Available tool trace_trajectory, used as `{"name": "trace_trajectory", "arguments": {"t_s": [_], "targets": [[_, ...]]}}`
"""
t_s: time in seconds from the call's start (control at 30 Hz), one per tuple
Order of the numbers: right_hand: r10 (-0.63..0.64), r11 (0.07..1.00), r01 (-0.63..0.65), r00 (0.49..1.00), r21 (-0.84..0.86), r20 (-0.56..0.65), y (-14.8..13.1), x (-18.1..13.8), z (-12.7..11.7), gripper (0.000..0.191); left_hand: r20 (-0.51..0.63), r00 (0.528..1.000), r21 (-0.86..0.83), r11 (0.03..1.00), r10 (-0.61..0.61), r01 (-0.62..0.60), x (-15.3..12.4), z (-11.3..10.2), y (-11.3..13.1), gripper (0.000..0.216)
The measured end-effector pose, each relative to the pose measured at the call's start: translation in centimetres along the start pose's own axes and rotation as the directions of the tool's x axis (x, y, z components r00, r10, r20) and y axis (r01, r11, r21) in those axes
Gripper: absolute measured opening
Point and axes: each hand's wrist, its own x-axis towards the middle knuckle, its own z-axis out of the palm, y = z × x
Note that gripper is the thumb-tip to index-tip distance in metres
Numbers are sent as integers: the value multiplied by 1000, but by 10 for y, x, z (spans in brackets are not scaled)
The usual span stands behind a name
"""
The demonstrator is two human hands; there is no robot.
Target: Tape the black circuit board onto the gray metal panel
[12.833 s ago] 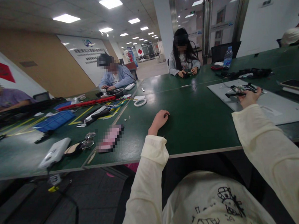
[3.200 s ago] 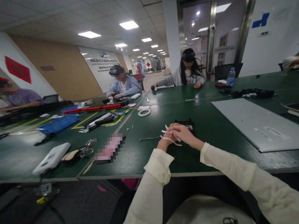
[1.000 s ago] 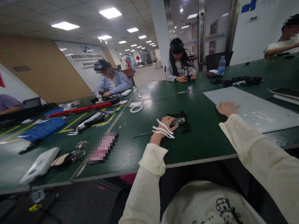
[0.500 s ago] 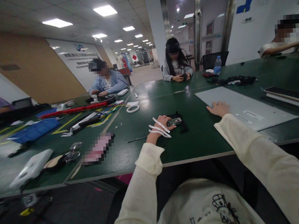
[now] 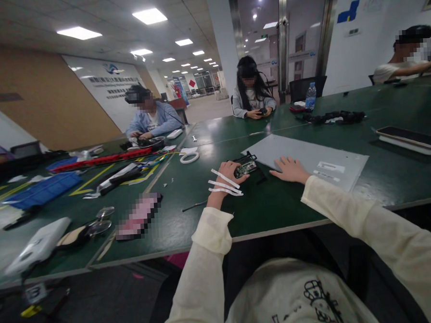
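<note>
My left hand [image 5: 226, 178] grips the left end of a small black frame with an exposed circuit board [image 5: 246, 166], its fingers partly hidden by it. Several white strips [image 5: 224, 184] lie across the back of that hand and the wrist. My right hand [image 5: 291, 170] rests palm down with fingers spread on the left part of a flat grey panel [image 5: 287, 145]. The panel's left corner reaches close to the black frame, and I cannot tell whether they touch. White labels [image 5: 330, 167] sit on the panel near its right end.
Left of my hands are a thin dark rod [image 5: 194, 206], a white tape roll [image 5: 189, 157], a pink phone [image 5: 141, 216], glasses [image 5: 102, 221] and a blue tray [image 5: 41, 190]. A dark-screened phone [image 5: 411, 138] lies right, a water bottle [image 5: 310, 96] farther back. Other people sit around the green table.
My right hand has moved left, and the grey panel has slid left with it, toward the black frame. My left hand stays on the frame. The view has shifted slightly.
</note>
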Motion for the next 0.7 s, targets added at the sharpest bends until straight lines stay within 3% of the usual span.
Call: {"name": "trace_trajectory", "arguments": {"t_s": [0.1,0.23,0.37,0.43,0.5,0.57,0.6,0.63,0.7], "targets": [[-194,981,194,981,26,-10,-28,-19,-4,88,-42,998,19,999,-40,41,1,-3,0,48],[-447,890,448,894,91,-32,-53,-46,-12,82,-93,994,18,998,-62,64,2,-8,1,46],[-633,747,618,774,245,-24,-59,-58,-22,66,-128,988,6,996,-84,86,1,-10,2,45],[-654,703,626,756,338,-39,-51,-56,-27,56,-118,989,11,996,-91,93,1,-9,2,45],[-537,781,529,840,333,-78,-34,-48,-31,52,-99,991,16,996,-86,88,1,-7,3,45],[-241,936,265,962,230,-127,-7,-38,-31,54,-75,994,19,997,-77,79,1,-4,2,46],[-47,982,73,988,176,-148,8,-33,-30,56,-62,995,19,997,-73,75,1,-3,2,47],[135,983,-114,979,142,-152,22,-28,-27,59,-50,996,18,997,-69,70,1,-2,1,48],[381,922,-370,920,116,-93,48,-18,-21,65,-36,997,18,998,-64,64,0,0,0,49]]}}
